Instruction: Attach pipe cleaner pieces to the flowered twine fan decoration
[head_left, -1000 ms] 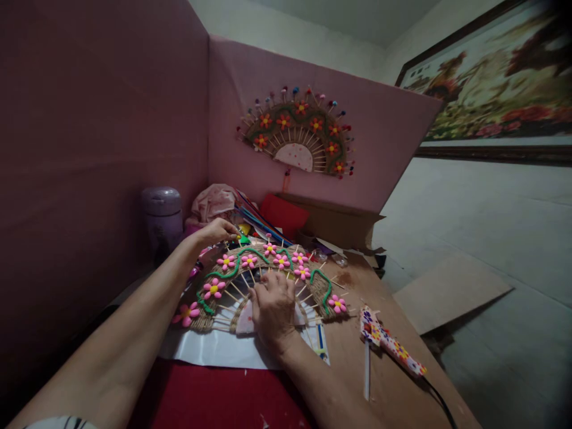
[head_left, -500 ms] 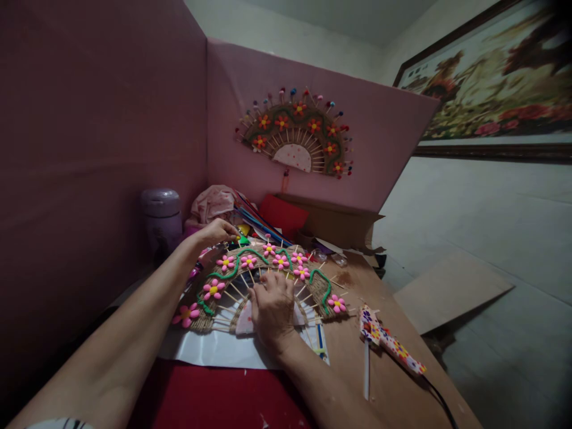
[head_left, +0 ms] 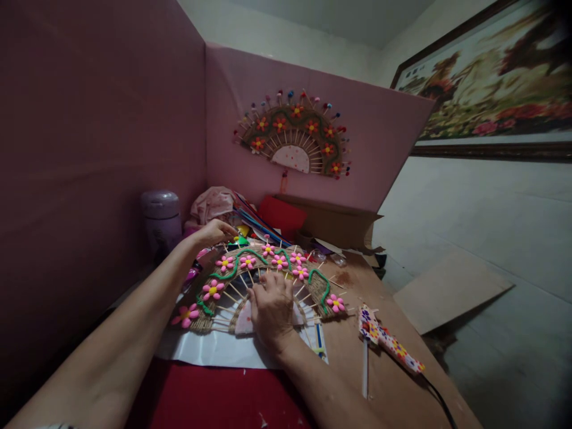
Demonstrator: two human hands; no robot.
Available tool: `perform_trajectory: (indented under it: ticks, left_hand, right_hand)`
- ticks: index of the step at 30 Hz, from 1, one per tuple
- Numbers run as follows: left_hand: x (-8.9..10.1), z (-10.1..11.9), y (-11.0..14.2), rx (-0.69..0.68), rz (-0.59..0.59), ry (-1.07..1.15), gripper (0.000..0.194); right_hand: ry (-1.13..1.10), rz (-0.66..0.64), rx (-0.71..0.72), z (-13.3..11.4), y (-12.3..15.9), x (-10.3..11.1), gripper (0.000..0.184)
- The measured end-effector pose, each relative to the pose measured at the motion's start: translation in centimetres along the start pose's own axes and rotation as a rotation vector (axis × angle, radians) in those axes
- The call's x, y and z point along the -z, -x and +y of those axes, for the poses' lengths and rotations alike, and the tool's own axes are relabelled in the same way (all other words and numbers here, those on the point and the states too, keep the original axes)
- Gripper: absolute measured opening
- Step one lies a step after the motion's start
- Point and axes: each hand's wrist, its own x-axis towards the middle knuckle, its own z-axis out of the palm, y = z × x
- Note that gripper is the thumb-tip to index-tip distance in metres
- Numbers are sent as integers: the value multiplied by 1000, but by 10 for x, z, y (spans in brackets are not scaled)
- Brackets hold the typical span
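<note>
- Standing at the far left is a lilac flask (head_left: 161,223), beside the pink partition (head_left: 111,119)
- The left hand (head_left: 215,231) reaches to the fan's upper edge, thumb and fingertips drawn together next to a small yellow bit (head_left: 236,239); whether they grip it, I cannot tell
- The twine fan (head_left: 260,255) lies across a white sheet (head_left: 201,351), with its right end over the counter (head_left: 344,363) and red cloth (head_left: 214,393) on the near side
- Nine pink flowers and lengths of green trim are on its band, so the surface decoration looks well advanced, though the trim breaks off in places
- The right hand (head_left: 273,304) rests open, palm down, on the fan's pale half-round centre (head_left: 245,322), fingers slightly bent
- Behind, a second fan (head_left: 290,113) hangs with coloured tips round its rim; on the lower fan one pink tip (head_left: 267,237) shows while the visible sticks to its right end bare, so, judged against the hanging one, rim tips seem the main thing lacking
- A flower-patterned glue gun (head_left: 388,341) lies unheld at the right, a white stick (head_left: 365,369) at its nozzle end
</note>
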Motion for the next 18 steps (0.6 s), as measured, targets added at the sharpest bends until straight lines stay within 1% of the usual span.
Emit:
perform_trajectory:
  ticks: [2,9,18]
  left_hand:
    - [0,0,0,-4,4,-5,23]
    - [1,-1,4,-20,23,-68,12]
    - [-2,7,8,-33,62,-136,13]
  right_hand:
    - [2,-2,1,0,0,0,13]
    - [14,-15,-4,-1,0,1,15]
    - [8,-13,-1,0,0,1,14]
